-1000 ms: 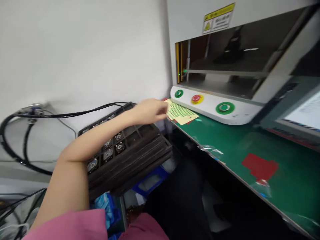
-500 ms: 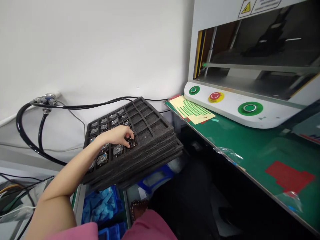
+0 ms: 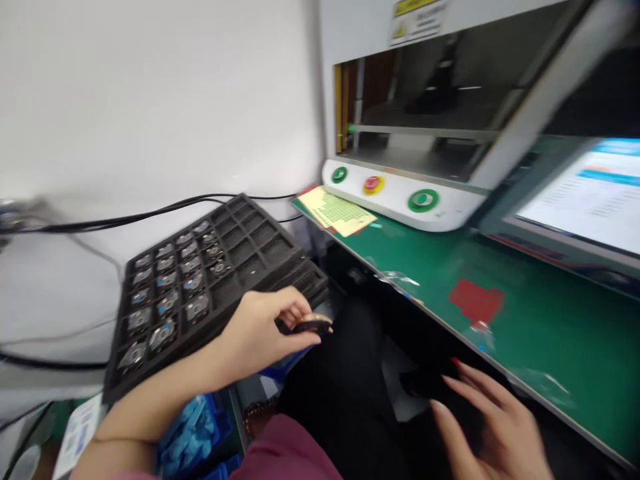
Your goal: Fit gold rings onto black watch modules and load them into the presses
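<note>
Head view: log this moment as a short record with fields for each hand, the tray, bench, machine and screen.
Left hand: pinches a small dark part between thumb and fingers
Right hand: fingers spread, nothing visibly held
Dark tray: tops a stack; small parts sit in its compartments
Green bench: bears a yellow sheet and a red patch
Machine panel: red button between two green buttons
Screen: lit, text unreadable

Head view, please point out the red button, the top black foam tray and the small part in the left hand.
Red button point(image 3: 372, 184): head view, on its cap.
Top black foam tray point(image 3: 277, 251): head view, in an unfilled compartment.
Small part point(image 3: 314, 326): head view, on its dark surface.
</note>
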The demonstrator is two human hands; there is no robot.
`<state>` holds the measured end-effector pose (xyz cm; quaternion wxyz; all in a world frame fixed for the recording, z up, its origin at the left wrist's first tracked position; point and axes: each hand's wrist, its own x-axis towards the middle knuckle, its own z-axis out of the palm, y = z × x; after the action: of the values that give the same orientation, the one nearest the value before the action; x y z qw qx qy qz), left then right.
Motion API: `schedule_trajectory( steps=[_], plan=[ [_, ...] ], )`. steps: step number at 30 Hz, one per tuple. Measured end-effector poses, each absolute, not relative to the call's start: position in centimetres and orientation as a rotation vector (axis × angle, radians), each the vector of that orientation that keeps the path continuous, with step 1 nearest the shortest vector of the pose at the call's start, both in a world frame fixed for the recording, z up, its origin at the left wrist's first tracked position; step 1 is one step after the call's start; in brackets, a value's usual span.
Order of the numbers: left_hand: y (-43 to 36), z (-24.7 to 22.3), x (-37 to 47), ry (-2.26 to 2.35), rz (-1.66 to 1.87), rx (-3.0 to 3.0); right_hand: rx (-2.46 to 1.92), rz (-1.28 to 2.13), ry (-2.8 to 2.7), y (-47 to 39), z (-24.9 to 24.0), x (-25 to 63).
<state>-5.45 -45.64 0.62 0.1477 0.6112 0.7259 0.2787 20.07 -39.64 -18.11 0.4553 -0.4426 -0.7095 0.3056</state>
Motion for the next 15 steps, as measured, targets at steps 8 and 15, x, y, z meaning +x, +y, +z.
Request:
schedule_trajectory(
  steps=[8, 15],
  plan=[
    [-40.4, -6.0, 2.0, 1.561, 0.953, 1.795, -0.879, 1.483, -1.405, -39.1, -13.2, 18.3],
    [-36.5, -8.1, 3.6, 0.932, 0.825, 1.715, -0.755, 1.757, -1.074, -38.8, -13.3, 21.8]
  ],
)
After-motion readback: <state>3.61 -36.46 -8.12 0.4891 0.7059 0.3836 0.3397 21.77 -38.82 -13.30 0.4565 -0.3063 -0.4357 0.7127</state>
